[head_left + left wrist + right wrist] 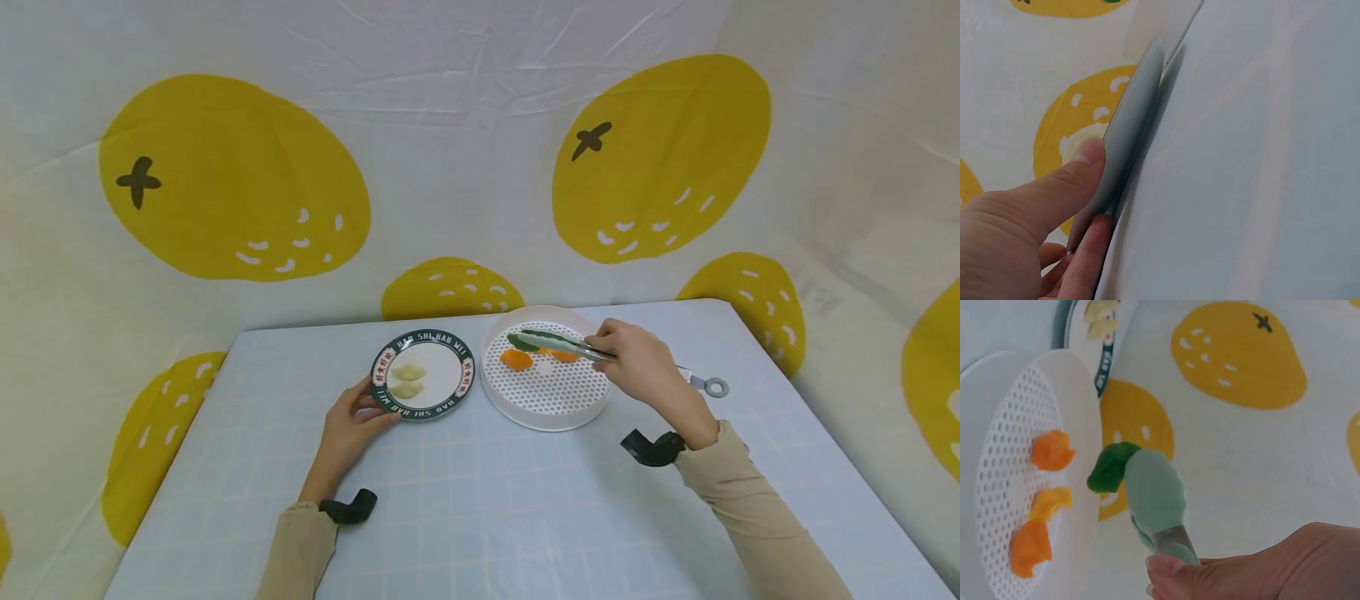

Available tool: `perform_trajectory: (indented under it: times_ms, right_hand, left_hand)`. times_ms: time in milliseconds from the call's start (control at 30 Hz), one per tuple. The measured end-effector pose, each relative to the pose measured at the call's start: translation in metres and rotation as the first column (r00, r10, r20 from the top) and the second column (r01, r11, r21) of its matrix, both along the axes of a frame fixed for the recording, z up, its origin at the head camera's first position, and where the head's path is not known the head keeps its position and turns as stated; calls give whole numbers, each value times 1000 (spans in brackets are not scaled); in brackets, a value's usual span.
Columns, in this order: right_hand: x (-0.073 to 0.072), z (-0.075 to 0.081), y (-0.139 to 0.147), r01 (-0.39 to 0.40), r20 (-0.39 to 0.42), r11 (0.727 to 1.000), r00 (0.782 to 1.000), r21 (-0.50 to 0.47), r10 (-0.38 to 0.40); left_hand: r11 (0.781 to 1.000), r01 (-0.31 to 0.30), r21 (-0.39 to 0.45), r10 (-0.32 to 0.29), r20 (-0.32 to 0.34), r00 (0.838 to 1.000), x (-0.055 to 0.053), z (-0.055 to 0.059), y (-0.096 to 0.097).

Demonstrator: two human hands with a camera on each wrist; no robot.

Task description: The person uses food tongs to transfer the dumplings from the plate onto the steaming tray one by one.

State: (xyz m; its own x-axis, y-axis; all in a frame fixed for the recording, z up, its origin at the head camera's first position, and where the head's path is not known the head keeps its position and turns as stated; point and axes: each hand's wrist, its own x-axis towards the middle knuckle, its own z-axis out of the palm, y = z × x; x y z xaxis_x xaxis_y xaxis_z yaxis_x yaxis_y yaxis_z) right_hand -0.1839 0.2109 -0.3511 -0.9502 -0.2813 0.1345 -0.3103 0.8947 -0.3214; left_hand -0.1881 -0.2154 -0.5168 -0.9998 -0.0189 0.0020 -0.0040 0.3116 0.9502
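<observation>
My left hand [351,427] grips the near-left rim of a round plate [448,367] with a dark green lettered border, thumb on top and fingers beneath. In the left wrist view the plate [1132,112] shows edge-on, tilted against the tablecloth. Two pale dumpling-like pieces [408,372] lie on it. My right hand [641,367] holds mint-green-tipped tongs [562,343], their ring end sticking out behind the hand. The tongs pinch a green dumpling-like piece [1110,469] above a white perforated steamer tray [547,404]. Orange pieces [1052,450] and a yellow piece [1050,503] sit in the tray.
The plate stands just left of the steamer tray, both near the far side of the table. A pale checked tablecloth [450,517] covers the table. Behind it hangs a white curtain [465,183] printed with big yellow fruits.
</observation>
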Motion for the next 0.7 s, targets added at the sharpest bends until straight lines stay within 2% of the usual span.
perform_trajectory:
  times_ms: [167, 333, 700]
  right_hand:
    - [8, -3, 22, 32, 18, 999, 999, 38, -33]
    - [11, -8, 36, 46, 38, 997, 998, 65, -48]
    - [10, -29, 44, 44, 87, 995, 995, 92, -52]
  left_hand:
    - [1000, 5, 14, -4, -34, 999, -1, -1, 0]
    - [1000, 3, 2, -3, -27, 1000, -1, -1, -1]
    - [1000, 9, 22, -9, -35, 999, -1, 0, -1]
